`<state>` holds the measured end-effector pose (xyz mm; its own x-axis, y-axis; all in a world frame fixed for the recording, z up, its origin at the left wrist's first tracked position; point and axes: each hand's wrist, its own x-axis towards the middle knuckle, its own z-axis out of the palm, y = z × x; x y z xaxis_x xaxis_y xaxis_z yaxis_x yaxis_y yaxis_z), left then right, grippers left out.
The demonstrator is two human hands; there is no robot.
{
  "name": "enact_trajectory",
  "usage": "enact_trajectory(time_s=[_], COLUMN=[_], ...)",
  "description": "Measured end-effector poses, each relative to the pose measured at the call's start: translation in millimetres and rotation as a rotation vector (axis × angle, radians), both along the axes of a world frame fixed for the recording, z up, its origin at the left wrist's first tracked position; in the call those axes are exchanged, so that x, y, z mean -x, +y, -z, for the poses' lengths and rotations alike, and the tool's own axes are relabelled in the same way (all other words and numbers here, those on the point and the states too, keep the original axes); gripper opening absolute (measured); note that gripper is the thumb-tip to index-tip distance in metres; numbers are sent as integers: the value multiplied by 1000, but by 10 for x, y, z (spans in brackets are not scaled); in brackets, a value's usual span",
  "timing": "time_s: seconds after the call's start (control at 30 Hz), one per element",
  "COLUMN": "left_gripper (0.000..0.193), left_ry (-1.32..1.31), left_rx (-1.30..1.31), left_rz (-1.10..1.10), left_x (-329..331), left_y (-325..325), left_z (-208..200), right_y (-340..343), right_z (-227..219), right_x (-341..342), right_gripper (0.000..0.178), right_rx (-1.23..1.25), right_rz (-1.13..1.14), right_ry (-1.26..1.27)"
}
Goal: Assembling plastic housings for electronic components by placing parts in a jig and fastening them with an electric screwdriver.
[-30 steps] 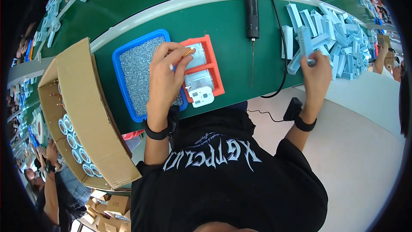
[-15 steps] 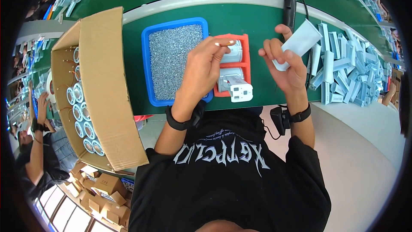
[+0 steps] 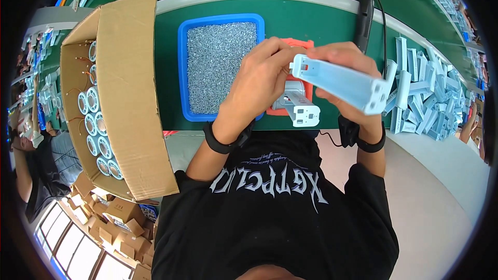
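Note:
My right hand grips a light blue plastic channel-shaped shell, tilted, its hollow side up. My left hand has its fingers pinched together at the shell's left end, over the red fixture. Whatever the left fingertips hold, if anything, is hidden. In the fixture's near compartment sits a part with a light plastic piece standing up from it toward me. The far compartment is mostly covered by my hands.
A blue tray full of small metal screws stands left of the fixture. Further left, a cardboard box holds round white parts with wires. A black electric screwdriver lies at the back right, beside piled shells. A person works at far left.
My right hand has brought the shell left and turned its hollow side up. My left hand has moved slightly right, meeting the shell's end. The view has shifted a little.

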<state>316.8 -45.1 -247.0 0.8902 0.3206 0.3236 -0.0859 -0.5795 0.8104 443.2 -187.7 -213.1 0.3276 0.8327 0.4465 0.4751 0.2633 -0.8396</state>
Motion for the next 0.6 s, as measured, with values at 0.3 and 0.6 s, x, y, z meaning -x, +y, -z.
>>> enact_trajectory(time_s=[0.3, 0.6], left_gripper=[11, 11], left_ry=[-33, -50], left_rx=[169, 275], left_rz=[-35, -3], left_x=[30, 34], left_y=[2, 19], left_z=[57, 104], right_y=[-11, 38], right_z=[174, 197], right_x=[-19, 20], right_gripper=[47, 43], right_rx=[47, -1], right_rz=[68, 20], right_ry=[-13, -26])
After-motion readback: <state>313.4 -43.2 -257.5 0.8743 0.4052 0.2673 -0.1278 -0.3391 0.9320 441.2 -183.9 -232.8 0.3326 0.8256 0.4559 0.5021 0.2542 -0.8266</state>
